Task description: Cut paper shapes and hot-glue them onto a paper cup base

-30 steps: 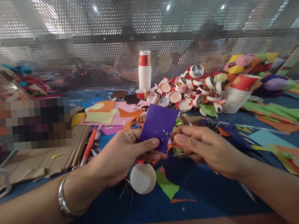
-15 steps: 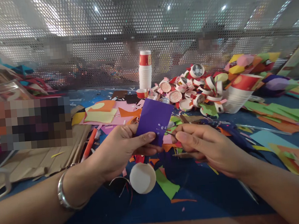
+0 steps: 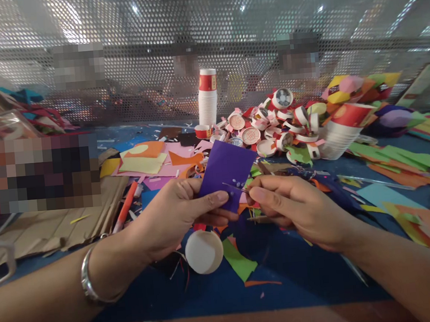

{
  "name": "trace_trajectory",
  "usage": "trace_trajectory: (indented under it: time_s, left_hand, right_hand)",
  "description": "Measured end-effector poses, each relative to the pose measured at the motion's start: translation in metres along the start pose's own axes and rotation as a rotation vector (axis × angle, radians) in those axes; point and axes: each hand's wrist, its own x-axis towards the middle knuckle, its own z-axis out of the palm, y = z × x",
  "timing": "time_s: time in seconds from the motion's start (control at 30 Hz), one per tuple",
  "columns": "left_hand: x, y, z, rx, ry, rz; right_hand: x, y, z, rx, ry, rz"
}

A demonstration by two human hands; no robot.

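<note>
A purple paper card point(image 3: 227, 165) is pinched between the thumb and fingers of my left hand point(image 3: 203, 201), which has a silver bangle at its wrist. Several small pale dots point(image 3: 238, 184) sit on the lower part of the card; whether they are glue or beads I cannot make out. My right hand point(image 3: 281, 200) grips a thin, dark, needle-like tool point(image 3: 234, 186) in its fingertips. The tool's tip lies over the card near the dots; whether it touches is unclear. Below my left hand stands a white paper cup piece point(image 3: 203, 251).
A tall stack of paper cups point(image 3: 208, 102) stands at the back, and a tilted stack point(image 3: 346, 131) at the right. Between them lies a heap of cut cup bottoms point(image 3: 251, 136). Cardboard point(image 3: 63, 222), an orange marker point(image 3: 126, 206) and green paper point(image 3: 239, 259) lie around.
The tool drew back to the card's right edge half a second ago and now reaches across its dots again. The card shifted left, then back right. Both hands keep their grips.
</note>
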Motion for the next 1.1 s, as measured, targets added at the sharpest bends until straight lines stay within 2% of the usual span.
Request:
trace_trajectory:
  time_s: [0.57, 0.83, 1.1]
  left_hand:
    - [-0.0001, 0.0040, 0.0014, -0.061, 0.007, 0.021]
    - [-0.0002, 0.0024, 0.0030, -0.037, -0.056, -0.039]
    - [-0.0002, 0.0033, 0.0031, -0.129, -0.029, -0.055]
  right_hand:
    - [0.0012, -0.0011, 0.0012, -0.021, 0.022, -0.044]
    - [0.0001, -0.0015, 0.0057, -0.056, 0.036, -0.023]
    - [0.0008, -0.0018, 0.0060, 0.023, 0.048, -0.012]
